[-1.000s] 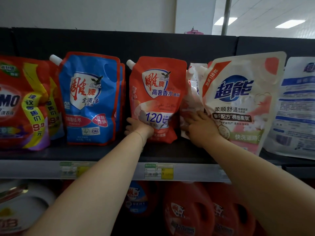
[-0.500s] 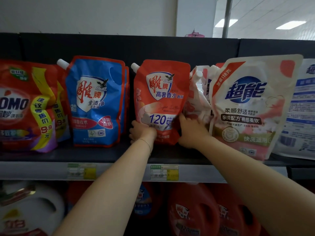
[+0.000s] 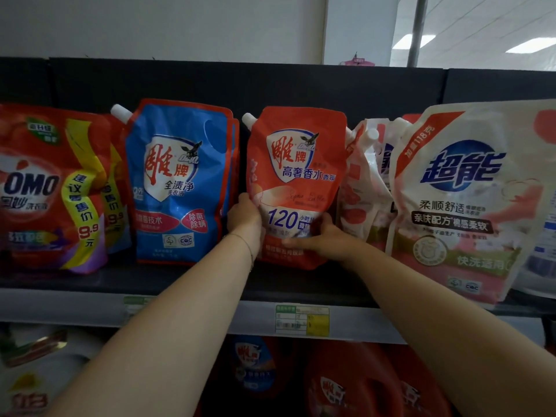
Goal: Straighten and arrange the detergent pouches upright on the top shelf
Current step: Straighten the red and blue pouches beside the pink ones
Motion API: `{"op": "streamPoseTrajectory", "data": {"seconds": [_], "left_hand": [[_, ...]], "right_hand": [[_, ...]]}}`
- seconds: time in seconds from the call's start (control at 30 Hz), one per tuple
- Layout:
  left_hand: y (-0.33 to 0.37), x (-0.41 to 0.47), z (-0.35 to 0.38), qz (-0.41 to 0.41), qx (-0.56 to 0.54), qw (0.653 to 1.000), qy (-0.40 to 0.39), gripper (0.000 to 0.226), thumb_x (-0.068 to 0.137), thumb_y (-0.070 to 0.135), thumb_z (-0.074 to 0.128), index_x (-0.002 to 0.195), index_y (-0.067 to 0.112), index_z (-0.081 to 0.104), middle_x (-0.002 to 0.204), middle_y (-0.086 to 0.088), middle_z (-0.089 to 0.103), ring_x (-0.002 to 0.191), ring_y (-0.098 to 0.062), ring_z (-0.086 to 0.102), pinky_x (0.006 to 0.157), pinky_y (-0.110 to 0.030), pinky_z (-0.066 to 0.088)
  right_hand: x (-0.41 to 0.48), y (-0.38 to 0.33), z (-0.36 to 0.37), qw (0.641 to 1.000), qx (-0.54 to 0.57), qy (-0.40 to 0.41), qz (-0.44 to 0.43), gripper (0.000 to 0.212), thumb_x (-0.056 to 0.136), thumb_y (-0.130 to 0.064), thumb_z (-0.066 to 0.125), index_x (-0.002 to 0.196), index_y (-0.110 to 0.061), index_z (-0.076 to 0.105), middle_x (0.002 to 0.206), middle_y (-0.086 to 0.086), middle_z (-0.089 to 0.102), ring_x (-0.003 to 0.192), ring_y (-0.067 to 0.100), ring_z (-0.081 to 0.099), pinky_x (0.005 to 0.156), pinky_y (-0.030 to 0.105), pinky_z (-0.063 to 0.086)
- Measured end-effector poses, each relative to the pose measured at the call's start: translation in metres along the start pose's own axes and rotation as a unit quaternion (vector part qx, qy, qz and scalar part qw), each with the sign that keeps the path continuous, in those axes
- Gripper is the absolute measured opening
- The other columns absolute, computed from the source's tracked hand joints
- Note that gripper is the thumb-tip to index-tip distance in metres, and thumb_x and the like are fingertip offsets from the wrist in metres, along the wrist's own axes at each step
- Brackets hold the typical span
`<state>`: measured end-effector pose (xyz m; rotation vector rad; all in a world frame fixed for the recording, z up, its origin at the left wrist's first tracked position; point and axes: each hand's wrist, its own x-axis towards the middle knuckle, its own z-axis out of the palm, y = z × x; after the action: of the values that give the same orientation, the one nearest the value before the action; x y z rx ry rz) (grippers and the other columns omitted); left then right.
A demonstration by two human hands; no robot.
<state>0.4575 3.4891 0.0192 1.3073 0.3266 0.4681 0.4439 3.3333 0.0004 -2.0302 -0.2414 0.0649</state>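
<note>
An orange-red detergent pouch (image 3: 296, 164) with a white spout stands nearly upright in the middle of the top shelf (image 3: 186, 281). My left hand (image 3: 244, 216) grips its lower left edge. My right hand (image 3: 323, 237) grips its lower right side, fingers curled over the front. Left of it a blue pouch (image 3: 180, 179) stands upright. Crumpled white-and-red pouches (image 3: 365, 188) lean behind its right edge. A big white-and-pink pouch (image 3: 463, 200) tilts at the right.
Red OMO pouches (image 3: 48, 188) fill the shelf's left end. A white-and-blue pouch (image 3: 547, 254) shows at the far right edge. Price tags (image 3: 302, 320) line the shelf front. Red detergent jugs (image 3: 346, 383) stand on the shelf below.
My right hand left the white-and-pink pouches and moved left onto the orange-red pouch's lower right side. My left hand slid up its left edge. The pouch now stands a little straighter.
</note>
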Motion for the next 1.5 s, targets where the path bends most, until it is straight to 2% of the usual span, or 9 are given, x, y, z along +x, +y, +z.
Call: {"op": "streamPoseTrajectory", "data": {"seconds": [0.17, 0.37, 0.63, 0.77, 0.97, 1.07, 1.23, 1.37, 1.5], "left_hand": [[-0.014, 0.005, 0.008, 0.005, 0.034, 0.999, -0.028, 0.066, 0.08, 0.06, 0.021, 0.111, 0.021, 0.064, 0.11, -0.011, 0.067, 0.098, -0.032, 0.063, 0.094, -0.047, 0.048], [-0.014, 0.008, 0.011, -0.031, -0.012, 0.998, -0.057, 0.062, 0.08, 0.066, 0.027, 0.102, 0.021, 0.063, 0.102, -0.008, 0.07, 0.091, -0.031, 0.066, 0.092, -0.045, 0.051], [-0.014, 0.022, 0.017, -0.041, 0.03, 0.996, -0.067, 0.072, 0.084, 0.075, 0.017, 0.103, 0.02, 0.059, 0.104, -0.01, 0.068, 0.099, -0.029, 0.063, 0.098, -0.043, 0.047], [-0.027, 0.031, 0.029, -0.027, 0.069, 0.997, -0.013, 0.111, 0.053, 0.09, 0.002, 0.12, 0.022, 0.059, 0.112, -0.01, 0.067, 0.1, -0.031, 0.063, 0.098, -0.048, 0.044], [-0.016, -0.007, 0.044, -0.009, 0.066, 0.998, 0.011, 0.081, 0.087, 0.072, 0.008, 0.128, 0.019, 0.054, 0.117, -0.008, 0.063, 0.104, -0.03, 0.06, 0.1, -0.046, 0.043], [-0.021, -0.013, 0.052, -0.001, 0.07, 0.997, 0.014, 0.078, 0.088, 0.071, 0.008, 0.128, 0.021, 0.052, 0.115, -0.008, 0.064, 0.102, -0.03, 0.061, 0.098, -0.048, 0.043], [-0.026, -0.006, 0.054, -0.005, 0.079, 0.997, 0.014, 0.089, 0.077, 0.078, 0.006, 0.132, 0.022, 0.047, 0.123, -0.009, 0.06, 0.112, -0.034, 0.056, 0.102, -0.052, 0.038], [-0.015, -0.02, 0.044, 0.026, 0.139, 0.99, -0.01, 0.062, 0.099, 0.056, 0.014, 0.147, 0.019, 0.027, 0.141, -0.01, 0.044, 0.126, -0.031, 0.045, 0.104, -0.041, 0.032], [-0.014, -0.022, 0.038, 0.025, 0.135, 0.99, 0.026, 0.06, 0.1, 0.051, 0.02, 0.142, 0.011, 0.036, 0.138, -0.015, 0.047, 0.124, -0.034, 0.047, 0.103, -0.042, 0.034]], "right_hand": [[0.009, 0.001, -0.007, 0.999, 0.005, 0.03, -0.036, 0.108, 0.06, -0.032, 0.089, 0.145, -0.023, 0.023, 0.142, 0.001, 0.045, 0.129, 0.026, 0.045, 0.103, 0.04, 0.041], [0.02, 0.002, -0.014, 0.989, -0.006, 0.146, -0.025, 0.142, 0.035, -0.041, 0.095, 0.147, -0.021, 0.011, 0.149, 0.007, 0.033, 0.136, 0.03, 0.035, 0.108, 0.048, 0.037], [0.021, 0.0, -0.017, 0.995, 0.069, 0.054, -0.041, 0.119, 0.04, -0.027, 0.095, 0.141, -0.024, 0.031, 0.134, 0.001, 0.052, 0.123, 0.026, 0.05, 0.1, 0.049, 0.045], [0.019, 0.003, -0.022, 0.991, 0.098, 0.076, -0.046, 0.103, 0.051, -0.017, 0.093, 0.136, -0.021, 0.036, 0.13, 0.001, 0.054, 0.119, 0.025, 0.052, 0.098, 0.047, 0.047], [0.008, 0.006, -0.041, 0.992, 0.102, 0.05, -0.053, 0.095, 0.055, -0.009, 0.09, 0.135, -0.018, 0.041, 0.125, 0.002, 0.059, 0.114, 0.025, 0.057, 0.096, 0.048, 0.049], [0.001, 0.008, -0.05, 0.993, 0.091, 0.054, -0.051, 0.077, 0.06, -0.005, 0.086, 0.125, -0.014, 0.046, 0.118, 0.001, 0.061, 0.109, 0.023, 0.058, 0.096, 0.046, 0.048], [-0.003, 0.009, -0.043, 0.992, 0.059, 0.106, -0.046, 0.094, 0.052, -0.015, 0.092, 0.133, -0.017, 0.045, 0.125, 0.002, 0.06, 0.116, 0.024, 0.056, 0.097, 0.044, 0.048], [-0.013, 0.008, -0.034, 0.985, 0.024, 0.159, -0.057, 0.088, 0.058, -0.016, 0.09, 0.134, -0.016, 0.045, 0.129, 0.003, 0.058, 0.12, 0.025, 0.053, 0.099, 0.041, 0.044], [-0.029, 0.001, -0.026, 0.977, -0.031, 0.202, -0.059, 0.074, 0.064, -0.02, 0.087, 0.127, -0.012, 0.048, 0.129, 0.006, 0.058, 0.12, 0.027, 0.053, 0.098, 0.039, 0.043]]}}
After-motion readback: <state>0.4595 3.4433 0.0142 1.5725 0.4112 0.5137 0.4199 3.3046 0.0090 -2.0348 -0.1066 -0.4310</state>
